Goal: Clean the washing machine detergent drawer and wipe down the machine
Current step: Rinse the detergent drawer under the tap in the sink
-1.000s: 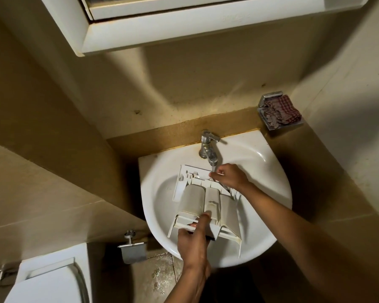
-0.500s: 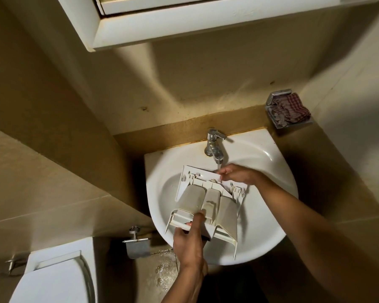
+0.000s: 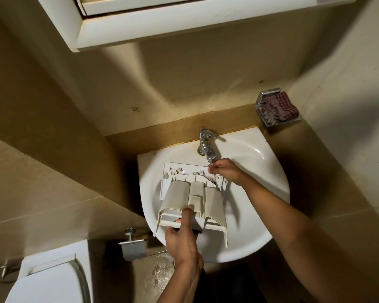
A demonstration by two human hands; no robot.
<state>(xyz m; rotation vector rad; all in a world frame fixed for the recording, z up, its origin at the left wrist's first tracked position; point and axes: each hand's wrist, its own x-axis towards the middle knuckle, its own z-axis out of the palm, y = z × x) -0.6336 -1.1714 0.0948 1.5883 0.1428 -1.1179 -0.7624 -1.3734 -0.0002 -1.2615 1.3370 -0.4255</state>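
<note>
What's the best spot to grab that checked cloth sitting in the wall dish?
Pinch the bunched folds on top of the checked cloth, coming from above and the open front: it lies crumpled in the metal soap dish, whose back plate blocks the rear.

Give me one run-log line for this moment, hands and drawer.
detergent drawer: underside up over sink | left hand: grips near end | right hand: at far edge below tap, grip unclear

Comprised beige tiled walls [image 3: 184,84], white cabinet [image 3: 162,25] overhead, white toilet [image 3: 48,281] lower left, metal holder [image 3: 132,248] beside it, wet floor [image 3: 158,274] below. Lit dimly.
</note>
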